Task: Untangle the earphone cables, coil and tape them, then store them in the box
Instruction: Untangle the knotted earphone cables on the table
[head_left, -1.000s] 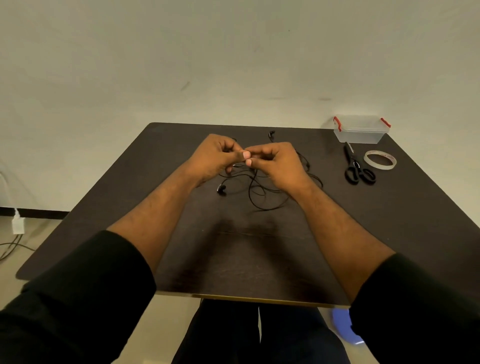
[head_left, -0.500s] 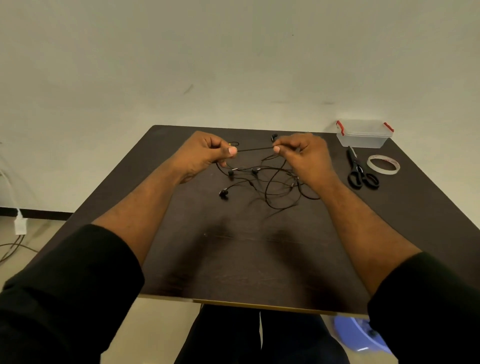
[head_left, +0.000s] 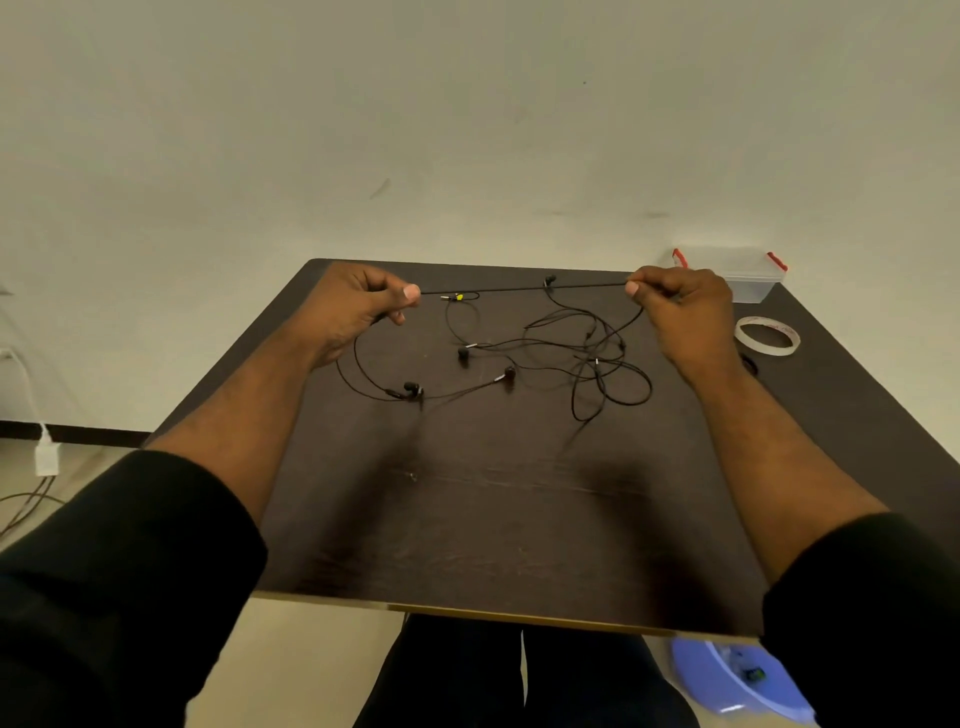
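Black earphone cables (head_left: 582, 358) lie in a loose tangle on the dark table (head_left: 493, 519), with several earbuds spread among them. My left hand (head_left: 353, 306) pinches one end of a cable stretch and my right hand (head_left: 680, 306) pinches the other. That stretch runs taut and level between them, above the far part of the table. The rest of the cable hangs down from both hands into the tangle. A clear box (head_left: 748, 275) with red clips stands at the far right corner, partly behind my right hand.
A roll of clear tape (head_left: 768, 336) lies right of my right hand. Black scissors (head_left: 750, 364) are almost fully hidden behind my right wrist. A blue object (head_left: 737, 675) sits on the floor under the table's near right edge. A white plug and wires (head_left: 44, 457) are at the left.
My hands have moved far apart, left one leftward and right one rightward, pulling a cable section straight between them. The tangle has spread out wider across the table.
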